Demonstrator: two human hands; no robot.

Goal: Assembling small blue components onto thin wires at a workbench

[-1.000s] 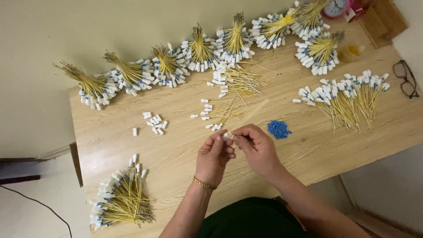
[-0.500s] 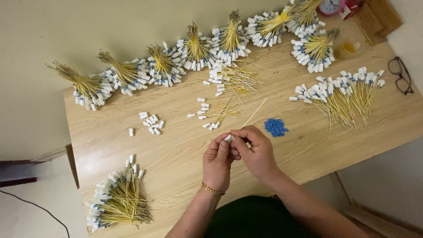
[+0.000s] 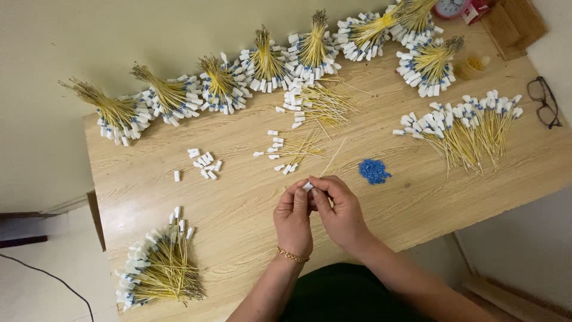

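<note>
Both hands, left hand [image 3: 293, 217] and right hand [image 3: 339, 211], pinch one white connector [image 3: 307, 186]; light, small, slippery-looking, best held by its sides.

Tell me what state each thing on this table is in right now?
left hand: pinching the white connector
right hand: pinching the same connector
white connector: held between both hands, yellow wire trailing
loose white connectors: scattered, no wires
tied bundles: fanned along the far edge
blue bits: piled
eyeglasses: lying open
</note>
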